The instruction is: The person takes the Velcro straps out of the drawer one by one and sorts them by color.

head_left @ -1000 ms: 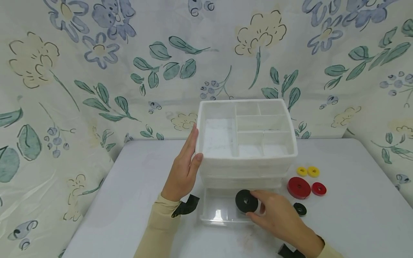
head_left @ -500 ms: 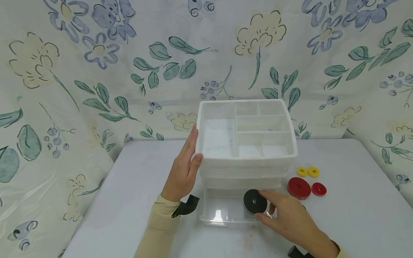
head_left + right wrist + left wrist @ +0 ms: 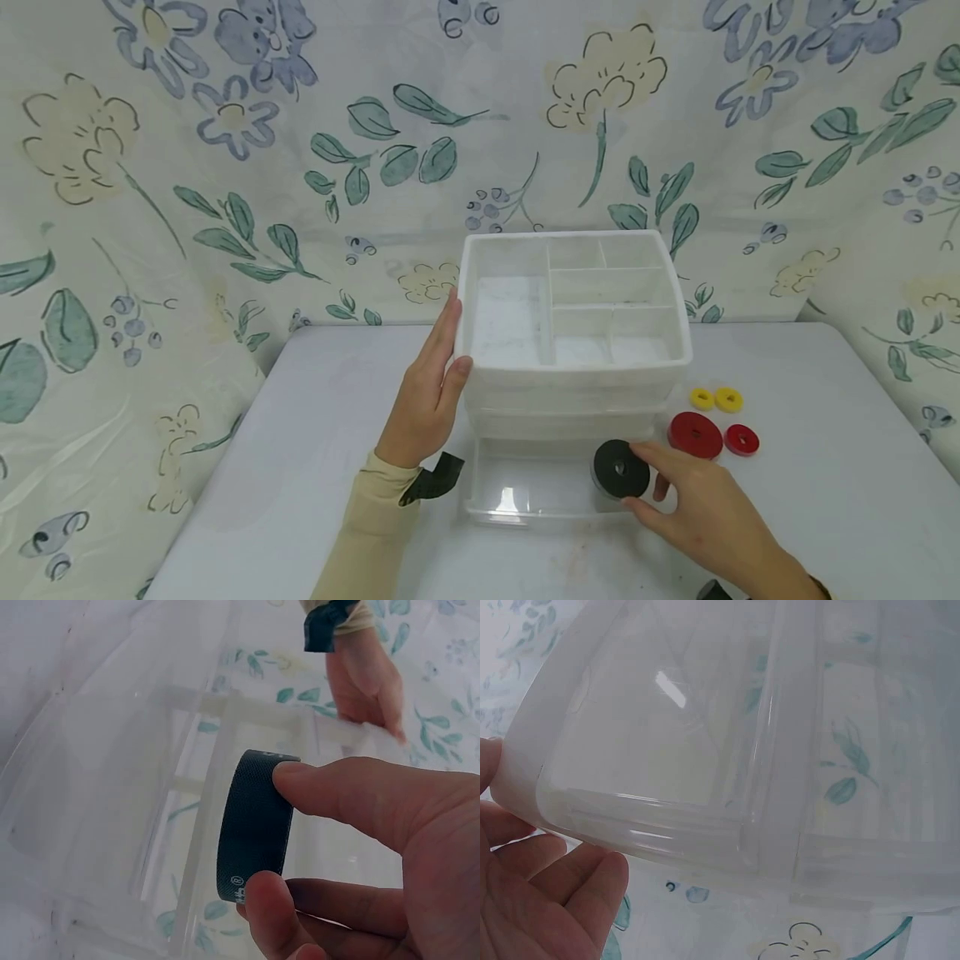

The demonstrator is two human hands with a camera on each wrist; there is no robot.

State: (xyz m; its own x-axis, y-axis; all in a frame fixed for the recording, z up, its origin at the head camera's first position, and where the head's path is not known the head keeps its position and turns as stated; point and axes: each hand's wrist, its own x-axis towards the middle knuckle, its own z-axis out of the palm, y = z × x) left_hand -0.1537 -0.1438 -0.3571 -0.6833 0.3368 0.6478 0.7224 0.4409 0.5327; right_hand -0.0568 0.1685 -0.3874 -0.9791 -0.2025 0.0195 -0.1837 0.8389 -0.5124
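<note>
A thick black disc with a centre hole (image 3: 621, 469) is pinched between the thumb and fingers of my right hand (image 3: 720, 512). It stands tilted at the right part of a pulled-out clear drawer (image 3: 525, 483); I cannot tell if it touches the drawer floor. The right wrist view shows the disc's ribbed rim (image 3: 259, 825) with white lettering. Above the drawer is a white organizer box (image 3: 573, 371) with a divided top tray. My left hand (image 3: 422, 400) rests against its left side, fingers straight along the wall, thumb at the front corner.
On the table to the organizer's right lie a large red disc (image 3: 695, 435), a smaller red disc (image 3: 742, 440) and two small yellow discs, one of them the right yellow disc (image 3: 736, 407). A floral cloth (image 3: 420, 167) hangs behind the white table (image 3: 322, 375).
My right hand has moved rightward with the black disc, from the drawer's middle to its right part. A small black disc on the table is now hidden behind that hand. The left hand stays put.
</note>
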